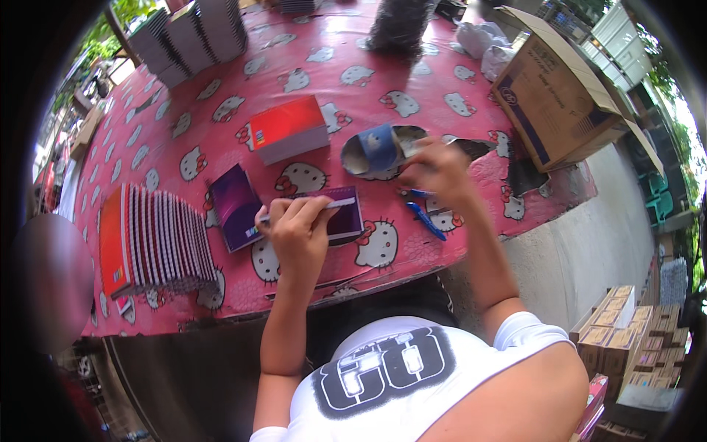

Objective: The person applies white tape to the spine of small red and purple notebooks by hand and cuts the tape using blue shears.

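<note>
My left hand (pixel 298 230) is closed, pinching a thin whitish strip (pixel 340 202) over a dark purple notebook (pixel 352 221). Next to it lies another purple notebook (pixel 234 210), set at an angle. My right hand (pixel 440 171) is smeared by motion, above the table right of a blue and white slipper-shaped thing (pixel 379 146) with pale contents. Its fingers curl, but whether they hold anything cannot be made out. Below it lies a blue pen-like tool (pixel 426 220), with a smaller blue piece (pixel 418 194) close by.
Red-covered spiral notebooks (pixel 158 236) are stacked at left; a red-topped stack (pixel 291 129) stands mid-table. Taller notebook stacks (pixel 195 37) are at far left. A dark wrapped column (pixel 398 26) and an open cardboard box (pixel 552 99) stand on the pink patterned tablecloth (pixel 331 77).
</note>
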{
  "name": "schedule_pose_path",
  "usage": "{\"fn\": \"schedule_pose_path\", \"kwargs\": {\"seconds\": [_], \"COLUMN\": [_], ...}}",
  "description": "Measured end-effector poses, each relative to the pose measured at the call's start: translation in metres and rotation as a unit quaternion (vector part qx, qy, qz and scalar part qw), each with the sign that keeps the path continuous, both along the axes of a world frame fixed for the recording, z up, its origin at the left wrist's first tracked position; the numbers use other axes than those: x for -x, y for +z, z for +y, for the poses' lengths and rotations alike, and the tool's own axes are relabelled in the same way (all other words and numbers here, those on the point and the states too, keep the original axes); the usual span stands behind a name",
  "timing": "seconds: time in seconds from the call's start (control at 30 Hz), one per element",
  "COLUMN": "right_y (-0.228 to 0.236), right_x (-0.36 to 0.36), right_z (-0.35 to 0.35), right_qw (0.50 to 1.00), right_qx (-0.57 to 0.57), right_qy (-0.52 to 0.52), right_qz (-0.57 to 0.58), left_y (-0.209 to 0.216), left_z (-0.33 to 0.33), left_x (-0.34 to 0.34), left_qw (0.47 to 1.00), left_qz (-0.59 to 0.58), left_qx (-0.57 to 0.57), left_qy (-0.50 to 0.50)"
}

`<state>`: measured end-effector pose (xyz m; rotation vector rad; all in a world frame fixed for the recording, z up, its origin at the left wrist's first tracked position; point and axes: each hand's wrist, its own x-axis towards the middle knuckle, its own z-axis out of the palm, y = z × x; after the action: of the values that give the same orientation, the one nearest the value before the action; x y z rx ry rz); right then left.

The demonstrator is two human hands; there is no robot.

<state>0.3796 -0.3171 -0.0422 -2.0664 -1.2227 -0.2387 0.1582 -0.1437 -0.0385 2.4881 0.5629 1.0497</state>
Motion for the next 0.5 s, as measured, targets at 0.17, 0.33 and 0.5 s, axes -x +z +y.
{"fn": "schedule_pose_path", "kwargs": {"seconds": [0.17, 0.33, 0.5], "right_y": [-0.04, -0.038, 0.022], "right_x": [-0.16, -0.179, -0.06], "right_z": [-0.152, -0.164, -0.06], "right_qw": [0.867, 0.874, 0.975], "right_qx": [0.194, 0.168, -0.001], "right_qy": [-0.454, -0.453, -0.194], "right_qz": [-0.075, -0.05, -0.109], "left_y": [0.002, 0.007, 0.004], "left_z": [-0.001, 0.001, 0.004], "left_x": [-0.008, -0.008, -0.008], "left_qw": [0.999, 0.998, 0.998], "left_qz": [0.001, -0.001, -0.03], "left_qx": [0.026, 0.06, 0.044], "left_qy": [-0.048, -0.034, -0.034]}}
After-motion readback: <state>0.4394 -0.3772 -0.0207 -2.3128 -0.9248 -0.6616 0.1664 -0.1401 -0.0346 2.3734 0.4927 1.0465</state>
